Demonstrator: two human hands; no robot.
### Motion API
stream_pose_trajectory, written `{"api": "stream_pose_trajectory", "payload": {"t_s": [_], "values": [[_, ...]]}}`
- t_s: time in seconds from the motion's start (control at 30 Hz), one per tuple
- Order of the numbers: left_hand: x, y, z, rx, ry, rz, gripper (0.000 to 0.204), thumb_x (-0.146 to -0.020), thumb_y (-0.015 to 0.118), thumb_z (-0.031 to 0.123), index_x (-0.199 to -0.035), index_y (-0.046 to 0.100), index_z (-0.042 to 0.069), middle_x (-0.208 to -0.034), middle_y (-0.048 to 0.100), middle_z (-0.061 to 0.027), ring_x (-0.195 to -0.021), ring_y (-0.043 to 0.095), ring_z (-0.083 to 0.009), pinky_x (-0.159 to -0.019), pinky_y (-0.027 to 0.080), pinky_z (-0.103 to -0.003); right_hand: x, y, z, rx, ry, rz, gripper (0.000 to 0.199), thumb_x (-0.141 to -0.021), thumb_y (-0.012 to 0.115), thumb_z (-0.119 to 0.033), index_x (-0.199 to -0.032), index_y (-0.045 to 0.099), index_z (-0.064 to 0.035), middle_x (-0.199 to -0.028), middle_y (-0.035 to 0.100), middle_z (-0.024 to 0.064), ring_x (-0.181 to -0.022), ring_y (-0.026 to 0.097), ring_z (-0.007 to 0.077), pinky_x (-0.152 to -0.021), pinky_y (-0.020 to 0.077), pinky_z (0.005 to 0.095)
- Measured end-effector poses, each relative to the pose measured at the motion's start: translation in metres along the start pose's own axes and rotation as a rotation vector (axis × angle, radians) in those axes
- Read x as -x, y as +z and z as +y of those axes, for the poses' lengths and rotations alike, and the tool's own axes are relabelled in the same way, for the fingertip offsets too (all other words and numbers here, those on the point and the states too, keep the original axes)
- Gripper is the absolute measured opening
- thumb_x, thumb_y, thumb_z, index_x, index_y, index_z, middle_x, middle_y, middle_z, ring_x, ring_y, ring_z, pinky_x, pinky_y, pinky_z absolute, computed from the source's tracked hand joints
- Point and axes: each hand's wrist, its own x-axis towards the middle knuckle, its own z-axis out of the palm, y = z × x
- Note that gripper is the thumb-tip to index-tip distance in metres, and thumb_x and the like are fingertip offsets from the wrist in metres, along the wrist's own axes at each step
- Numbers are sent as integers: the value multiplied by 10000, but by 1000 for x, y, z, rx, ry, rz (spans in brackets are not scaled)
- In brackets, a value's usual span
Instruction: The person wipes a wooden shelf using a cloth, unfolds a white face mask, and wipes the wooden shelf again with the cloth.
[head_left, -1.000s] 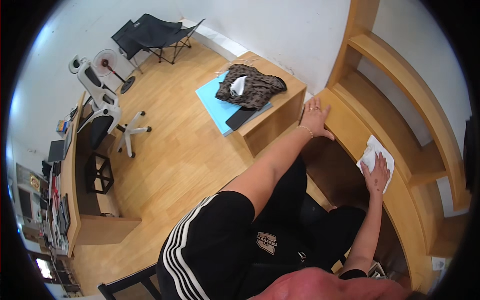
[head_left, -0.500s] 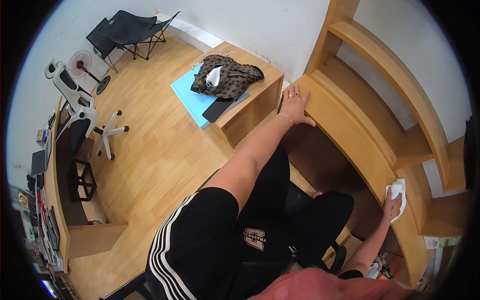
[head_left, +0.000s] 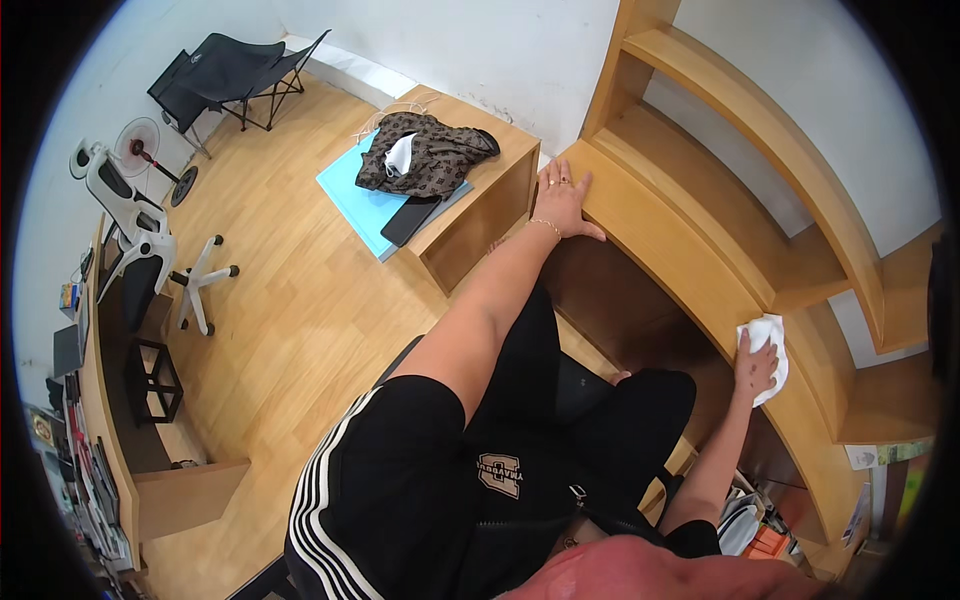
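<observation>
On the left, near me, a black phone (head_left: 410, 221) lay partly over a blue folder (head_left: 348, 200) on the low cabinet (head_left: 510, 165). Next came the left hand (head_left: 563, 205), flat on the far end of the curved bench (head_left: 680, 260), fingers spread apart; leaning too hard so close to the edge might have made it slip. Farther right, the right hand (head_left: 756, 372) covered a white cloth (head_left: 773, 335) on the bench, below the shelf unit (head_left: 720, 215). Its fingers looked slightly parted; whether they pinched a fold, I couldn't tell. A loose hold could have let the cloth bunch or slide off.

Tan letter emblem (head_left: 499, 475), small lettering across it, on black top (head_left: 400, 450)
</observation>
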Motion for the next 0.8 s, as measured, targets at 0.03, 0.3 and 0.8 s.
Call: {"api": "stream_pose_trajectory", "payload": {"t_s": [0.03,0.3,0.8], "values": [[1,0,0,-1,0,2,1242,-547,737,777,-1520,310,134,-1529,199,-353,-1452,123,-484,-1167,98,-548,3,0,-6,-4,-25,1,849,-860,413,-740,-1498,364,-182,-1577,300,91,-1447,270,324,-1107,219,620],[0,-1,-2,18,-13,0,1247,-538,745,773,-1515,315,127,-1530,201,-350,-1450,127,-490,-1170,102,-551,14,-4,-38,-46,-116,1,824,-868,437,-708,-1492,373,-174,-1575,303,103,-1446,270,336,-1107,211,627],[3,-2,0,43,6,19,1233,-543,746,768,-1502,335,111,-1526,198,-354,-1439,134,-504,-1168,121,-558,41,-9,-95,-38,-275,7,803,-877,452,-685,-1479,402,-155,-1560,326,120,-1440,280,341,-1097,218,627]]}}
